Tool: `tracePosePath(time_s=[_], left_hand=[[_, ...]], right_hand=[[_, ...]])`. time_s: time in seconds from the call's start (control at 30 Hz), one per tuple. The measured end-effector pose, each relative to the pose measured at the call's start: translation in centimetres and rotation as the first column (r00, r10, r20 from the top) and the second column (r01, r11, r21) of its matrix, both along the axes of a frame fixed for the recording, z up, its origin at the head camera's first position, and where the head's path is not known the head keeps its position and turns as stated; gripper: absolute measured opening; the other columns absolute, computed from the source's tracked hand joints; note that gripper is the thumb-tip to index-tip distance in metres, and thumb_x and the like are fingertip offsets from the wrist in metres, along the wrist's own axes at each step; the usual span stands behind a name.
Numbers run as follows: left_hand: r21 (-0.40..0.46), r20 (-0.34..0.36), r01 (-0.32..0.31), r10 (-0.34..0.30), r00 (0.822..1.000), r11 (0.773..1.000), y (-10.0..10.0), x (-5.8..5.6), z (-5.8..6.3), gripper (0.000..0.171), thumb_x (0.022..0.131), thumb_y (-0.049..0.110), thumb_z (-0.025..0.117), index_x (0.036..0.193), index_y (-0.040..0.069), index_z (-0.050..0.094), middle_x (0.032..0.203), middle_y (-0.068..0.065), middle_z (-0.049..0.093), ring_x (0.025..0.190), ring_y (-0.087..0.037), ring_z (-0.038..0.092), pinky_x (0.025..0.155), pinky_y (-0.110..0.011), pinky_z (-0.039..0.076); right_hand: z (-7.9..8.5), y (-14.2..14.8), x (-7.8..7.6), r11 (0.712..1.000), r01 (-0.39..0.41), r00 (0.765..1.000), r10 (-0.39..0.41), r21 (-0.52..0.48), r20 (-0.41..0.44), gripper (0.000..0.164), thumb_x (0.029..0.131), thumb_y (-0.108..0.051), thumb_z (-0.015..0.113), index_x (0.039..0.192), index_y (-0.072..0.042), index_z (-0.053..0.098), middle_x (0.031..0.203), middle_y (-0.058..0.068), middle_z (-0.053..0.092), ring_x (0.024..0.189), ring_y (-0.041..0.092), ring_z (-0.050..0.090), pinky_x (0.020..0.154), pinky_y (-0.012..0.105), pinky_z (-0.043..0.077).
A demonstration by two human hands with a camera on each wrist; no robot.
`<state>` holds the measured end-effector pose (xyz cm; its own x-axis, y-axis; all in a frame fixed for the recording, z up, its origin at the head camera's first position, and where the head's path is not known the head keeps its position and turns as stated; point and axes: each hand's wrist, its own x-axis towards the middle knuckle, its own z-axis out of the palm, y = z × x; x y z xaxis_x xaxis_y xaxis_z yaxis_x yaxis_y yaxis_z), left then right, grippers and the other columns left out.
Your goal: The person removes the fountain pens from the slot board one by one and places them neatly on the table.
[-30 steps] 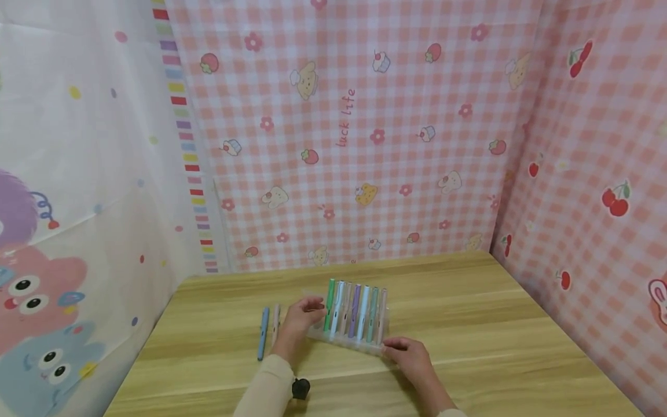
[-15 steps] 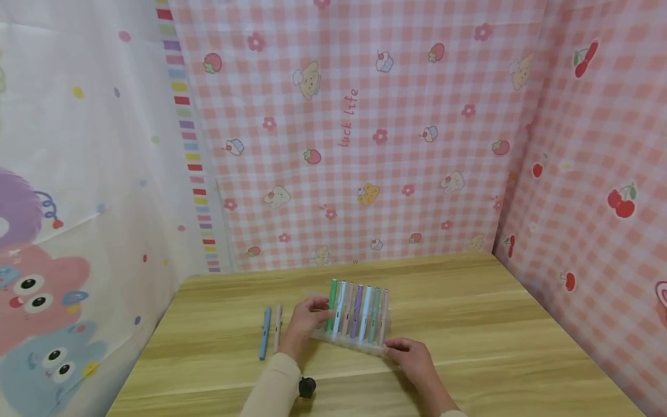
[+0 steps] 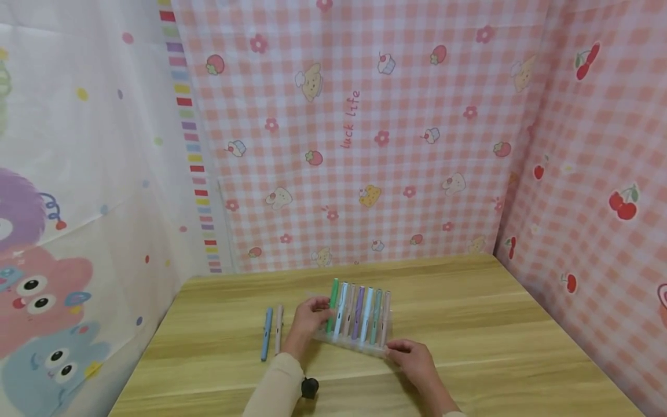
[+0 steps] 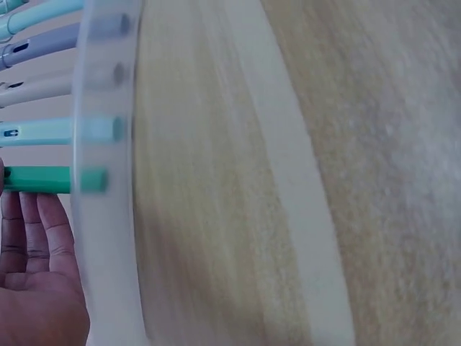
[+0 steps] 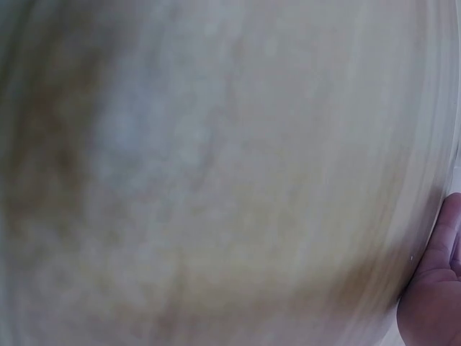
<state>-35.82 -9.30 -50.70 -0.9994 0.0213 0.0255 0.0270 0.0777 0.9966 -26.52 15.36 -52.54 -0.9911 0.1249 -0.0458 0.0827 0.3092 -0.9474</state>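
A clear plastic pen tray (image 3: pixel 359 346) lies tilted on the table, with several capped pens standing side by side in it. At its left end is a green pen (image 3: pixel 334 292), which my left hand (image 3: pixel 308 321) pinches near the middle. The left wrist view shows that green pen (image 4: pixel 43 179) with its end in the tray's frosted edge strip (image 4: pixel 108 252) and fingers against its side. My right hand (image 3: pixel 414 356) grips the tray's near right corner between thumb and fingers. Only part of the right hand (image 5: pixel 432 303) appears in the right wrist view.
Left of the left hand, a blue pen (image 3: pixel 267 334) and a greyish-pink pen (image 3: pixel 279 329) lie on the wooden table (image 3: pixel 469 324). A small black object (image 3: pixel 310 388) is at the left wrist. Patterned curtains (image 3: pixel 365 116) stand behind and at both sides.
The left thumb and fingers have come to the right onto the green pen. My right hand keeps its hold on the tray corner. The head view has shifted slightly.
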Motion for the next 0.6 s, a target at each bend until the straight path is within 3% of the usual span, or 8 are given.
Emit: tracePosePath(time_s=[0.27, 0.6], left_hand=[[0.068, -0.058, -0.015, 0.019, 0.998, 0.998, -0.6, 0.0, 0.7, 0.027, 0.089, -0.005, 0.069, 0.115, -0.011, 0.063, 0.101, -0.015, 0.064, 0.088, -0.016, 0.061, 0.082, -0.036, 0.057], [0.065, -0.036, -0.046, 0.049, 0.998, 0.997, -2.3, -0.1, 2.6, 0.03, 0.092, 0.0, 0.068, 0.121, -0.006, 0.063, 0.102, -0.011, 0.063, 0.089, -0.017, 0.063, 0.081, -0.035, 0.057]], right_hand=[[-0.1, -0.1, 0.0, 1.0, -0.008, 1.0, 0.008, 0.009, -0.008, 0.016, 0.087, -0.006, 0.072, 0.101, 0.002, 0.073, 0.097, 0.01, 0.071, 0.091, 0.021, 0.061, 0.077, 0.033, 0.051], [0.0, 0.1, 0.2, 1.0, -0.003, 1.0, 0.003, -0.002, -0.025, 0.015, 0.086, -0.004, 0.072, 0.099, 0.004, 0.073, 0.095, 0.01, 0.071, 0.088, 0.02, 0.061, 0.075, 0.031, 0.05]])
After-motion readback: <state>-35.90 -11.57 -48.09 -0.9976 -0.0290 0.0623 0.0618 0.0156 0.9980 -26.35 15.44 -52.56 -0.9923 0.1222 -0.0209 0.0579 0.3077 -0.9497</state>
